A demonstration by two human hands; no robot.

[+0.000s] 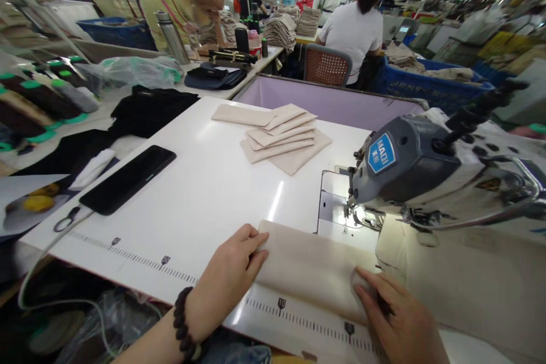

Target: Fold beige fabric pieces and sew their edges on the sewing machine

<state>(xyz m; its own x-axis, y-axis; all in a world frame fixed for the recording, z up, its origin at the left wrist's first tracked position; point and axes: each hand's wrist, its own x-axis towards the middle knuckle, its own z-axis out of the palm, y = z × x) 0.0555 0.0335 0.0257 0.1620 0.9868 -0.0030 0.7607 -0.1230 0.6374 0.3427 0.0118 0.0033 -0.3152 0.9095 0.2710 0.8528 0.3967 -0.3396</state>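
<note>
A folded beige fabric piece point(313, 261) lies on the white table in front of the sewing machine point(409, 165). At its left end, my left hand point(236, 261) pinches the edge between thumb and fingers; a dark beaded bracelet circles that wrist. My right hand point(394, 313) grips the fabric's right end, thumb and fingers closed on it. The machine's needle area is lit, just behind the cloth. Farther back on the table, a loose pile of folded beige pieces point(281, 133) is fanned out.
A black phone point(128, 179) lies at the left of the table point(205, 182), near a white cable. Thread cones point(42, 96) and black cloth point(149, 108) are beyond. A lilac-lined bin point(324, 102) adjoins the back edge. A seated person point(354, 34) is behind it, beside a blue crate point(430, 82).
</note>
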